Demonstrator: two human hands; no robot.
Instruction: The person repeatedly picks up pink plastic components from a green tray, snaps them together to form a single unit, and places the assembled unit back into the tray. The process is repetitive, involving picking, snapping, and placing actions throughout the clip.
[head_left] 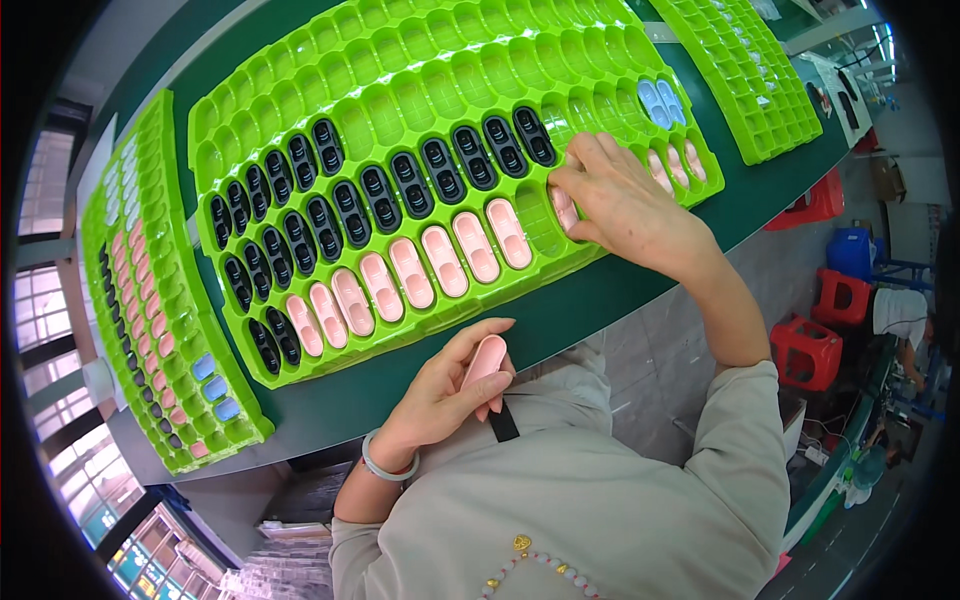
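Note:
In front of my body, my left hand (445, 395) is closed around a pink oblong plastic shell (487, 362) with rounded ends. My right hand (628, 200) reaches over the large green tray (480, 297), its fingertips closed on another pink oblong shell (562, 210) in the front row. Just left of it is a bare slot (536, 215). A row of pink oblong shells (443, 262) continues to the left, their hollow sides showing. Black oblong shells (379, 198) sit in the rows behind. More pink shells (676, 168) and a light blue pair (660, 103) lie right of my right hand.
A second green tray (245, 430) on the left holds pink, black and blue pieces. Another green tray (770, 140) stands at the far right. The dark green table (420, 345) ends just before my body. Red stools (803, 355) stand on the floor to the right.

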